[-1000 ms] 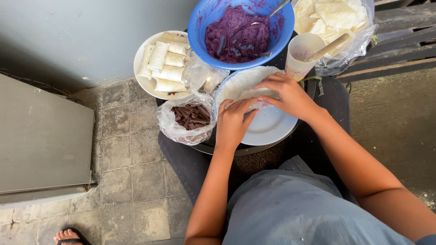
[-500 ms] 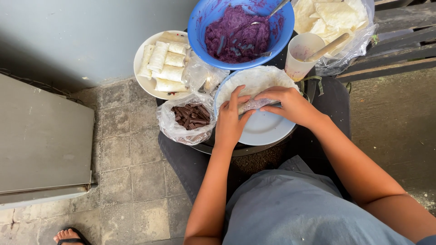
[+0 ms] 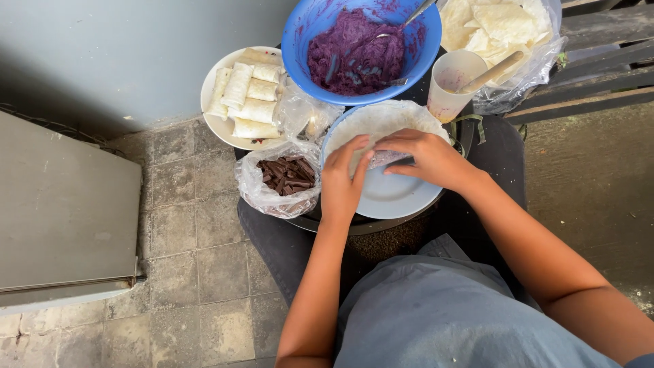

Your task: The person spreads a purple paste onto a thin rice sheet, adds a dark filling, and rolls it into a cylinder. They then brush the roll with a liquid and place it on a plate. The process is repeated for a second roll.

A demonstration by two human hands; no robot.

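On the pale plate [image 3: 398, 197], right in front of the person, lies a thin white wrapper [image 3: 381, 123], and both hands are busy with its near edge. Left hand [image 3: 343, 185] has fingers spread and slightly curled, tips pressing the sheet down; right hand [image 3: 426, 158] comes in from the other side, fingers bent over a fold with something purplish just showing beneath, pinching lightly and not clenched. That wrapper looks very light, limp and easy to tear, likely a bit tacky where damp filling touches it, so I'd judge it wants holding by the edges and corners with flat fingertips, not a hard squeeze in the middle. Just behind the plate sits a blue bowl [image 3: 300, 48] of purple paste [image 3: 354, 54] with a spoon [image 3: 409, 17] in it. Left of that, a white plate [image 3: 211, 88] carries finished rolls [image 3: 248, 102]; a bag of brown sticks [image 3: 286, 176] rests beside the left hand. A cup [image 3: 453, 88] with a stick and a bag of spare wrappers [image 3: 501, 27] stand beyond the right hand.
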